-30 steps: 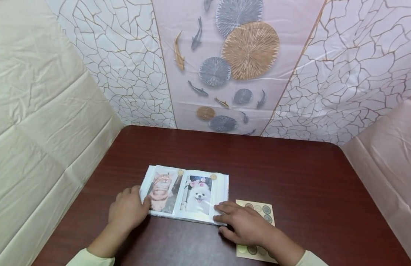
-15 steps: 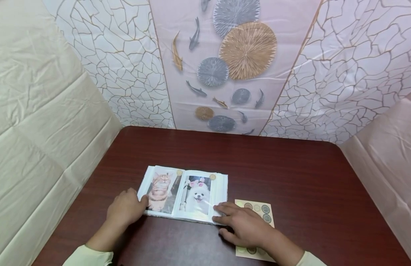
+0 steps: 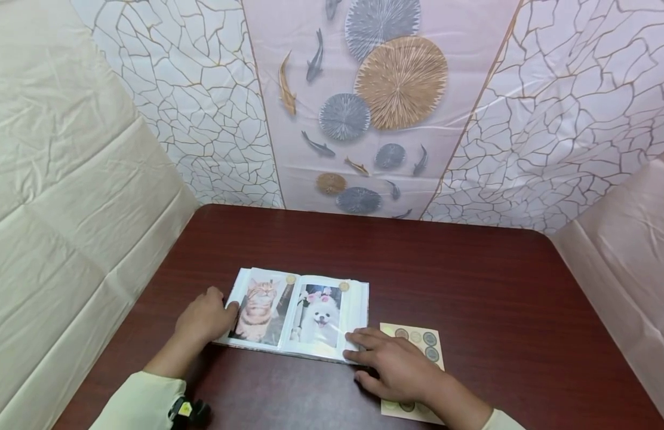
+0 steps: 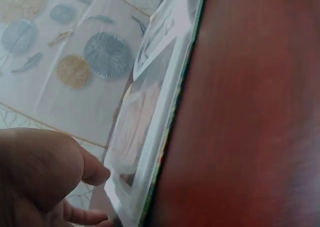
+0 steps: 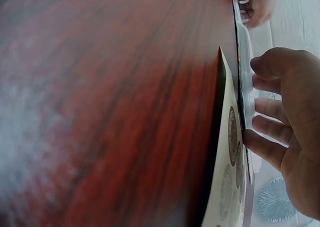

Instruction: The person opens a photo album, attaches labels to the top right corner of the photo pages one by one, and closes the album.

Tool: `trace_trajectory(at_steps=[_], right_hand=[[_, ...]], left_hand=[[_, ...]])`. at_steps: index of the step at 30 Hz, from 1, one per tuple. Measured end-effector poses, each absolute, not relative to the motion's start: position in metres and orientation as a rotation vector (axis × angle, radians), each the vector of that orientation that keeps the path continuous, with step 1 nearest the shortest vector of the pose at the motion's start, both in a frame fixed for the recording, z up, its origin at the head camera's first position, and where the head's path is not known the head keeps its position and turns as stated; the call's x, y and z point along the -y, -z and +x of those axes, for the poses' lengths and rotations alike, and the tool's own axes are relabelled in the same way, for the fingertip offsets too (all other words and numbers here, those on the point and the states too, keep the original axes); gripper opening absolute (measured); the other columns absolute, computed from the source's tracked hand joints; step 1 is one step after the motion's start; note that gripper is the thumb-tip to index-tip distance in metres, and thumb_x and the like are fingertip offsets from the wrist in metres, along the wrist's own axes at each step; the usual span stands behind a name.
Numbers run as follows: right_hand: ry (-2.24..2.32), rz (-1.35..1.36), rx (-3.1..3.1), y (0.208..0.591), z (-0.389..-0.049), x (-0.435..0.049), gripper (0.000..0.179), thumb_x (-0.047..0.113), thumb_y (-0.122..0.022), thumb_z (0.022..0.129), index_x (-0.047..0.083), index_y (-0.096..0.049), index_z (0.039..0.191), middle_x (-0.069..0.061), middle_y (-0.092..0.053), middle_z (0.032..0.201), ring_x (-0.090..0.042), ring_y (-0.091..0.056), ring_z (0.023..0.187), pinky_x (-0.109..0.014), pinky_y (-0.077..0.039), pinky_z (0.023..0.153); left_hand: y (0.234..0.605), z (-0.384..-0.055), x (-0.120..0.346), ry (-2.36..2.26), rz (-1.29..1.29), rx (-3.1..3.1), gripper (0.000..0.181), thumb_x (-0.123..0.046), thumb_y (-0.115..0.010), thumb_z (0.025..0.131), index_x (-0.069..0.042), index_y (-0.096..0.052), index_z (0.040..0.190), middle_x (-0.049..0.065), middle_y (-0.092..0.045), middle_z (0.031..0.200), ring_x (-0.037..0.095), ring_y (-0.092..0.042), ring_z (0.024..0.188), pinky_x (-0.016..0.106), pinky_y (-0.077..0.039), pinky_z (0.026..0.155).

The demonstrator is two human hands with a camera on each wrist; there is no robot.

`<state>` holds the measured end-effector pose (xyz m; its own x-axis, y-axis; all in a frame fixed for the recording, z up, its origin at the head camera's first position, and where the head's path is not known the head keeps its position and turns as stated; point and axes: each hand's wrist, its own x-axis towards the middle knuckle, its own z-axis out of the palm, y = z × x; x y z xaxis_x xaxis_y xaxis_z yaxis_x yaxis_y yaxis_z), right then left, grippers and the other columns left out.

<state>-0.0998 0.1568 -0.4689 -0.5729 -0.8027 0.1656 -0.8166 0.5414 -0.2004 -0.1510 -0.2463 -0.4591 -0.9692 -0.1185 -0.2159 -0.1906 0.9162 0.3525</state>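
An open photo album lies flat on the table, a cat photo on its left page and a fluffy white dog photo on its right. Each page has a round gold sticker near its top right corner. My left hand rests at the album's left edge, thumb over the page margin; its other fingers are partly hidden. With fingers extended, my right hand touches the right page's lower outer edge. Under that hand lies a cream sticker sheet with round coin-like stickers, partly covered by the hand.
The dark red-brown table stretches beyond the album to a patterned cloth backdrop. Pale fabric walls close in the left and right sides. A black strap device sits at the left sleeve.
My left hand has shifted slightly up along the album's left edge, and the black device at its sleeve has come into view. My right hand and the album stay nearly still.
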Motion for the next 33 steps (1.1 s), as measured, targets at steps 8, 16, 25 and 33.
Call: trace_trajectory(at_steps=[8, 16, 25, 33], right_hand=[[-0.402, 1.396, 2.748, 0.470, -0.098, -0.157, 0.038, 0.034, -0.066, 0.097, 0.022, -0.071, 0.134, -0.002, -0.057, 0.148, -0.022, -0.050, 0.138, -0.046, -0.057, 0.088], [-0.418, 1.374, 2.750, 0.471, -0.098, -0.158, 0.038, 0.035, -0.067, 0.097, 0.023, -0.071, 0.133, -0.001, -0.056, 0.148, -0.021, -0.050, 0.138, -0.046, -0.056, 0.089], [-0.470, 1.367, 2.776, 0.473, -0.098, -0.159, 0.038, 0.035, -0.068, 0.097, 0.022, -0.071, 0.133, 0.000, -0.056, 0.148, -0.021, -0.049, 0.138, -0.046, -0.056, 0.091], [-0.477, 1.346, 2.789, 0.472, -0.098, -0.159, 0.039, 0.035, -0.068, 0.097, 0.024, -0.071, 0.134, 0.001, -0.055, 0.149, -0.019, -0.048, 0.139, -0.049, -0.055, 0.092]], left_hand=[[0.457, -0.180, 0.247, -0.581, -0.184, -2.823, 0.065, -0.038, -0.054, 0.101, 0.014, -0.047, 0.139, 0.039, -0.053, 0.130, 0.053, -0.054, 0.119, 0.063, -0.047, 0.093], [0.445, -0.189, 0.233, -0.525, -0.254, -2.814, 0.052, -0.037, -0.045, 0.101, 0.008, -0.067, 0.113, 0.026, -0.067, 0.111, 0.034, -0.063, 0.090, 0.053, -0.052, 0.070], [0.451, -0.197, 0.231, -0.517, -0.310, -2.764, 0.058, -0.037, -0.035, 0.104, 0.008, -0.065, 0.124, 0.029, -0.062, 0.128, 0.039, -0.063, 0.103, 0.056, -0.053, 0.075], [0.448, -0.179, 0.232, -0.447, -0.341, -2.771, 0.053, -0.037, -0.038, 0.104, 0.004, -0.071, 0.109, 0.025, -0.067, 0.109, 0.034, -0.063, 0.088, 0.054, -0.052, 0.066]])
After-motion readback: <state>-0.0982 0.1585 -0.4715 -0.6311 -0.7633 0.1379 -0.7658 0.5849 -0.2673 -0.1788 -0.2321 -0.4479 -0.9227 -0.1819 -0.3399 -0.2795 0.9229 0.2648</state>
